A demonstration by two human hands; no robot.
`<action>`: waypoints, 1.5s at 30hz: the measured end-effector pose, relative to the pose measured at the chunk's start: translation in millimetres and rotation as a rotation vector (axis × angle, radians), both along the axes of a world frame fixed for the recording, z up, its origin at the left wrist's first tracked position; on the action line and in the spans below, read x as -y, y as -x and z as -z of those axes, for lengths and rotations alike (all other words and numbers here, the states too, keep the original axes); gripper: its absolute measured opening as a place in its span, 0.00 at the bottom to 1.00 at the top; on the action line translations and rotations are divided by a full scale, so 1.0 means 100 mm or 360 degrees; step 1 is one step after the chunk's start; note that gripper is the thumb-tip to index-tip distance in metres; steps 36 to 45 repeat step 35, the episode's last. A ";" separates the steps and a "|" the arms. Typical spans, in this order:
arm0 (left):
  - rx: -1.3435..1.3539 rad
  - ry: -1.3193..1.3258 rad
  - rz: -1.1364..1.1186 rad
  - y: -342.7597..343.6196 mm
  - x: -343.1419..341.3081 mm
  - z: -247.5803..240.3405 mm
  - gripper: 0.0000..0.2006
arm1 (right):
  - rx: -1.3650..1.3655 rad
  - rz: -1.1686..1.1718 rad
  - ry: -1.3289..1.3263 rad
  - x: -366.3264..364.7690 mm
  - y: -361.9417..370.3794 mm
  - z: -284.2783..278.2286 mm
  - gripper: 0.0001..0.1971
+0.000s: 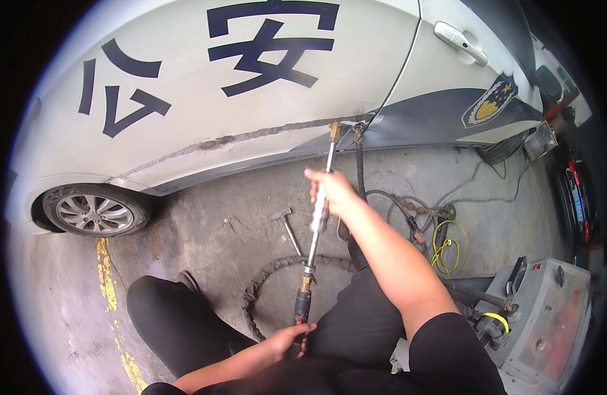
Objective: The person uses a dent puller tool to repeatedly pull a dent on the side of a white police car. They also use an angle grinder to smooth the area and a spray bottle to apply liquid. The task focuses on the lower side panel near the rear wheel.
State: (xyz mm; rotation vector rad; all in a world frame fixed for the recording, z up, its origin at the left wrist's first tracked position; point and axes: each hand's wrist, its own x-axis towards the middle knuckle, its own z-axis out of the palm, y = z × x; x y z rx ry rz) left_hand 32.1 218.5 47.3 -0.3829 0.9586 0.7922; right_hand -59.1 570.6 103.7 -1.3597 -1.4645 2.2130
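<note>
Steel, long and rigid: the silver slide-hammer dent puller rod (318,204) runs from my lap up to the scraped crease on the white car door panel (250,125), brass tip touching it. My right hand (330,192) is wrapped around the sliding weight mid-shaft; my left hand (291,339) is closed on the black rear grip. Looks heavy and stiff, smooth metal probably slippery, so I judge the grip and weight the best holds. Grey welder box (547,316) sits on the concrete floor beside me.

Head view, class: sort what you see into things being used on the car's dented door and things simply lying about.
In use: slide hammer rod, right hand, left hand, scraped door crease.

Lying about: hammer on the floor, yellow cable coil, grey welder box.
</note>
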 end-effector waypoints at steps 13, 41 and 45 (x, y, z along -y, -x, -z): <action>-0.0092 -0.0016 0.0152 -0.02 0.15 0.17 0.16 | 0.0035 0.0086 -0.0122 0.65 -0.43 0.66 0.15; -0.0035 0.0145 0.0126 -0.10 0.18 0.22 0.17 | -0.0791 -0.0441 0.0885 -0.09 -0.19 0.62 0.15; -0.0035 0.0145 0.0126 -0.10 0.18 0.22 0.17 | -0.0791 -0.0441 0.0885 -0.09 -0.19 0.62 0.15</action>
